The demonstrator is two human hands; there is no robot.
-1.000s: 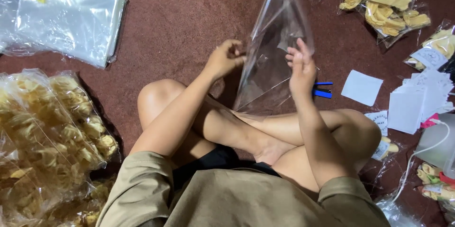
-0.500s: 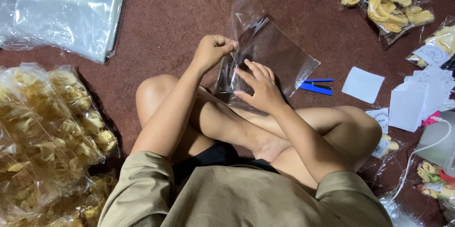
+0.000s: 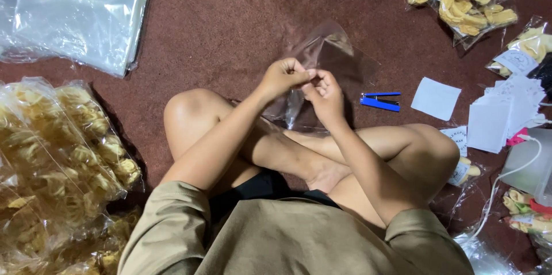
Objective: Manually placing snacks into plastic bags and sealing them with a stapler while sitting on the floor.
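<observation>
Left hand [image 3: 283,78] and right hand [image 3: 325,95] meet fingertip to fingertip, both pinched shut on the edge of an empty clear plastic bag [image 3: 328,59] that hangs over the crossed legs above the maroon carpet [image 3: 230,16]. The film looks light, limp and slippery, best gripped at its open edge. A blue stapler [image 3: 380,101] lies just beside it.
</observation>
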